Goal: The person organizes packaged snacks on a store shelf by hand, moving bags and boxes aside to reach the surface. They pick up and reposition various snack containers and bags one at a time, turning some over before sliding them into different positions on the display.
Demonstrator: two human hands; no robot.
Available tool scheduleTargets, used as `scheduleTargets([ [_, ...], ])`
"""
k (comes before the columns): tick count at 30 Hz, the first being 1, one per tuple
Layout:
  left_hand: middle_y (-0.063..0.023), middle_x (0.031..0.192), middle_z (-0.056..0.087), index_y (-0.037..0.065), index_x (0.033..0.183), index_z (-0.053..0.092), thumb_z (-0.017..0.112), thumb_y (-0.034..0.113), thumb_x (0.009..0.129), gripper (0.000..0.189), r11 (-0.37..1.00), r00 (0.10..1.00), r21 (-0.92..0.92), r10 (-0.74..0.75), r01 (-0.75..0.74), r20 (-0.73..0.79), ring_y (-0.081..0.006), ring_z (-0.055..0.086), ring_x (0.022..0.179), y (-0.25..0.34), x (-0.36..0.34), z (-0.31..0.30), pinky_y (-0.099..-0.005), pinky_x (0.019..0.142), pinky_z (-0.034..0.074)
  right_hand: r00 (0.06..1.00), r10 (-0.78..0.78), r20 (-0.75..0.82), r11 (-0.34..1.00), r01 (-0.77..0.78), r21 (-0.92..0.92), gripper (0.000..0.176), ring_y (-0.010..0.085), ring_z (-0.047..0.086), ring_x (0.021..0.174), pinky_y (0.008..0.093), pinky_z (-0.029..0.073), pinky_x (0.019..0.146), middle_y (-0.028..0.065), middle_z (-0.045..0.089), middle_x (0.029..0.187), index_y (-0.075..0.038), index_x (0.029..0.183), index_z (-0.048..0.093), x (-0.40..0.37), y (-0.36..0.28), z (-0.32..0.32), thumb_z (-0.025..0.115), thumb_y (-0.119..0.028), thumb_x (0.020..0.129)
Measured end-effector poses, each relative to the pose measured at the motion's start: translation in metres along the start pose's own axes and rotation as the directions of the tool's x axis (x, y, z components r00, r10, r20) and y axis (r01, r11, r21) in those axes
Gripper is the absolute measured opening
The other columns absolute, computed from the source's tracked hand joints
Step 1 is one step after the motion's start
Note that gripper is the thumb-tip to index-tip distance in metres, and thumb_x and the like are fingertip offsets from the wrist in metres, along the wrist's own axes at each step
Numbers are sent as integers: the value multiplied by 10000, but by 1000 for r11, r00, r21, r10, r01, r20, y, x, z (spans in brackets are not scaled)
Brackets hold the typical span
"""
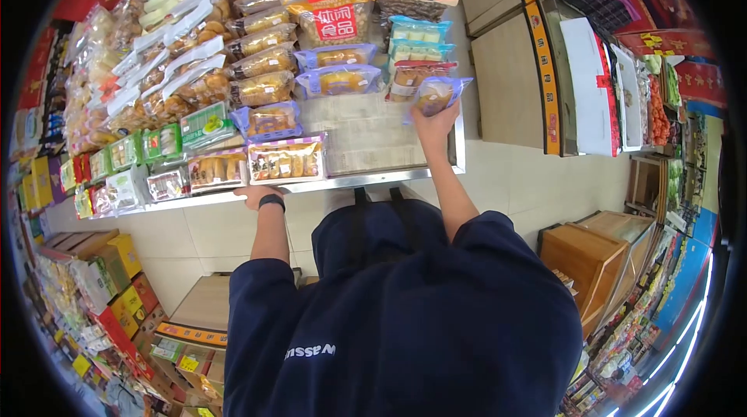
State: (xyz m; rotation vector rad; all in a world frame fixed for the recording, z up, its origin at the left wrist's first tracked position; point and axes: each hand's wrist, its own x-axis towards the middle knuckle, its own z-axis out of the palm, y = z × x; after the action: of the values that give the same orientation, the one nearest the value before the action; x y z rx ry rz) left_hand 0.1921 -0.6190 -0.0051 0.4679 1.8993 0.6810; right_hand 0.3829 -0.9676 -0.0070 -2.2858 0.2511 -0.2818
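In the head view, my right hand [436,123] is closed around a purple-wrapped bread package [437,92] at the right end of the metal-edged display [366,133]. Just behind that package stands a red-and-clear bread pack [406,84], with blue-wrapped packs [420,40] farther back. My left hand [254,196], with a dark band on its wrist, rests against the display's front edge, its fingers pointing left and partly hidden. Nearest to it lies a white-and-purple pack of bread rolls [286,160]. Two purple bread packages [340,81] lie toward the display's middle.
Rows of bagged pastries [194,78] fill the display's left part. On the right stands a wooden cabinet [510,82] with an orange strip. A wooden crate [583,265] is behind me at right, and boxed goods [128,292] are at lower left.
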Motion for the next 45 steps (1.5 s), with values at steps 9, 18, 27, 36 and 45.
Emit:
scheduleTargets([
  [9,-285,1384,580,-143,1374,502,351,701,1009,931,1000,997,-19,22,-21,76,-416,650,1159,-4,8,-2,-485,943,581,998,21,55,983,-31,181,963,394,502,1323,452,403,1121,274,477,1407,97,1477,341,-21,-16,-20,871,-156,714],
  [18,-284,1462,525,-99,1452,450,367,682,1009,901,999,1000,25,21,-22,23,-427,613,1231,-6,22,-1,-510,1031,542,447,335,830,129,-894,429,751,301,529,1299,534,442,1113,151,539,1356,-27,1429,400,-71,-69,22,838,-255,863],
  [27,-310,1418,562,-125,1418,481,383,679,1005,909,1000,1000,10,16,-16,13,-444,619,1217,-1,6,0,-492,1050,523,82,322,943,-186,-971,148,646,333,490,1291,580,407,1143,155,449,1441,-177,1451,470,-64,-85,138,765,-379,913],
  [36,-352,1282,632,-144,1294,582,412,686,997,898,989,988,104,118,-108,-100,-471,638,1154,-24,53,6,-506,1024,499,120,202,972,158,-983,88,590,301,443,1425,541,288,1185,143,599,1413,-249,1423,543,-50,-48,108,747,-451,908],
  [45,-318,1313,631,-113,1328,575,417,705,990,898,964,979,253,120,-76,-164,-474,623,1177,-22,54,7,-523,1029,493,41,285,958,195,-981,-16,530,305,488,1386,543,301,1166,165,615,1386,-211,1348,562,-32,-67,114,730,-475,919],
])
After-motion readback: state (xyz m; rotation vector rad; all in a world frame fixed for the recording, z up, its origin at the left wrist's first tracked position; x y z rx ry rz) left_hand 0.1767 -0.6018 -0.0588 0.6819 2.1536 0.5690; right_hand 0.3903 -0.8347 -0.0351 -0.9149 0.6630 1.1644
